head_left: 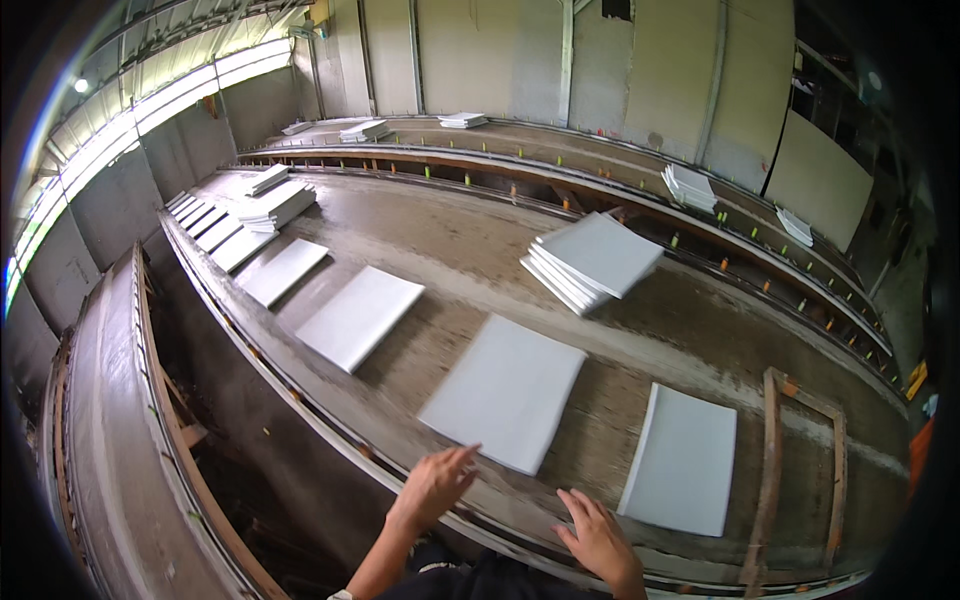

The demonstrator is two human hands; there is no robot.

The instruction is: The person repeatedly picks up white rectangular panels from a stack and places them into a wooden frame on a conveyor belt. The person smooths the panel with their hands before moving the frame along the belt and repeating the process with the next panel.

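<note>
A white rectangular panel (508, 392) lies flat on the long brown table (430, 235), its near edge toward me. By that panel's near left corner is my left hand (437, 487), fingers stretched out and nothing in them. My right hand (598, 538) hovers over the table's near edge, fingers spread and empty, between this panel and another white panel (682, 460) on the right. Whether the left fingertips touch the panel's edge I cannot tell.
Further white panels (362, 317) line the table's near side to the left. Stacks of panels (597, 260) stand farther back. A wooden frame (770, 470) lies at the right. A dark gap (240, 400) separates this table from a second one (100, 420) on the left.
</note>
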